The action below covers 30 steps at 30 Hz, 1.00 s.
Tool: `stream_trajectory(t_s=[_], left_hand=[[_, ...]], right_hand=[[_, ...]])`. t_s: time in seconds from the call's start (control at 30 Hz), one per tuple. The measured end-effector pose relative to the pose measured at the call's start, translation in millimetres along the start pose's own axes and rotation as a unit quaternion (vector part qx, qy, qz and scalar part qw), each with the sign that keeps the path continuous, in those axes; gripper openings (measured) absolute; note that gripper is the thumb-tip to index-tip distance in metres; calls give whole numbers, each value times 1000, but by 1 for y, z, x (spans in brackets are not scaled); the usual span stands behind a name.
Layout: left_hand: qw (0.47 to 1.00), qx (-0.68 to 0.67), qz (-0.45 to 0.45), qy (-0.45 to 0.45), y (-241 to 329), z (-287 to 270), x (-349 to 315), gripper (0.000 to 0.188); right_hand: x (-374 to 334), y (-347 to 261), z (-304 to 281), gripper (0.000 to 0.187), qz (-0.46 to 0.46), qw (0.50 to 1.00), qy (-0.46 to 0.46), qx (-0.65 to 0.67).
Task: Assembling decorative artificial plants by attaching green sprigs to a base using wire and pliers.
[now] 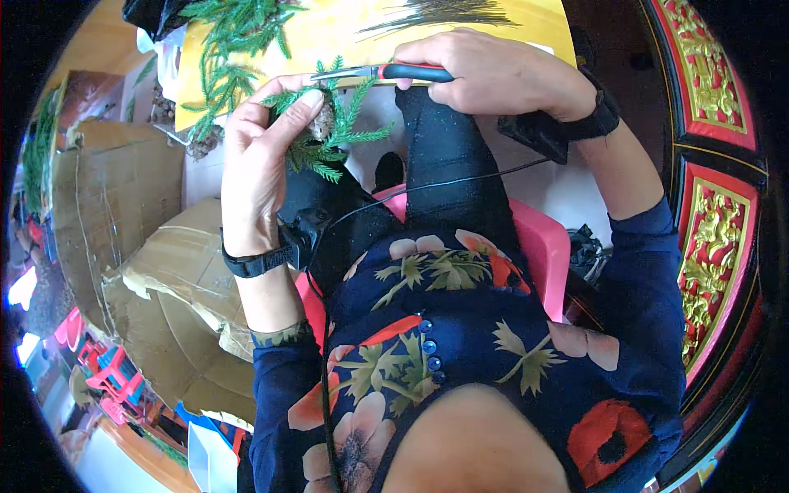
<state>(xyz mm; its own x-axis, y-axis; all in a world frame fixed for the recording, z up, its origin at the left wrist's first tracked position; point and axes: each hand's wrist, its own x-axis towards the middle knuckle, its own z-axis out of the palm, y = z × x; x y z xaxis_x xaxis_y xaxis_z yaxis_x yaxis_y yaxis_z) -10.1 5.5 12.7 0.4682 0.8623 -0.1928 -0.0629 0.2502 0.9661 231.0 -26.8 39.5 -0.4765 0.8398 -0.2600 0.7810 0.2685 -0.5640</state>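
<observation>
My left hand pinches a green artificial pine sprig with a brown pine cone at its middle, thumb pressed by the cone. In my right hand is a pair of needle-nose pliers with black and red handles. Their slim metal jaws point left and lie over the top of the sprig, near my left fingertips. I cannot make out whether the jaws grip anything. Both hands are above my lap, at the near edge of the yellow table.
More green pine sprigs are heaped on the table's left, and a bundle of thin dark wires lies at its far side. Left of me stands an open cardboard box. Carved red and gold panels rise on the right. I sit on a pink chair.
</observation>
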Motion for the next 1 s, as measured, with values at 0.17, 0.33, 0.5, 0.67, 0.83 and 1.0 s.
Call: stream_trajectory(t_s=[0.17, 0.33, 0.5, 0.67, 0.83, 1.0], left_hand=[[1000, 7, -15, -10, 5, -1, -1, 12], [998, -66, -10, 15, -5, -4, 5, 9], [994, -98, 13, 53, -8, 1, 7, 9], [995, -75, 18, 64, -13, 1, 6, 10], [996, -68, 28, 49, -11, -3, 7, 11], [968, -231, -30, 96, -8, 3, 4, 15]], right_hand=[[0, 1, 1, 35, 3, 1000, 24, -9], [0, -4, 18, 33, 6, 994, 102, -28], [-2, -21, 32, 33, 19, 985, 173, 8], [1, -27, 30, 34, 40, 985, 169, 5], [3, -22, 29, 35, 13, 980, 196, -14], [4, -15, 33, 35, -34, 970, 241, -11]])
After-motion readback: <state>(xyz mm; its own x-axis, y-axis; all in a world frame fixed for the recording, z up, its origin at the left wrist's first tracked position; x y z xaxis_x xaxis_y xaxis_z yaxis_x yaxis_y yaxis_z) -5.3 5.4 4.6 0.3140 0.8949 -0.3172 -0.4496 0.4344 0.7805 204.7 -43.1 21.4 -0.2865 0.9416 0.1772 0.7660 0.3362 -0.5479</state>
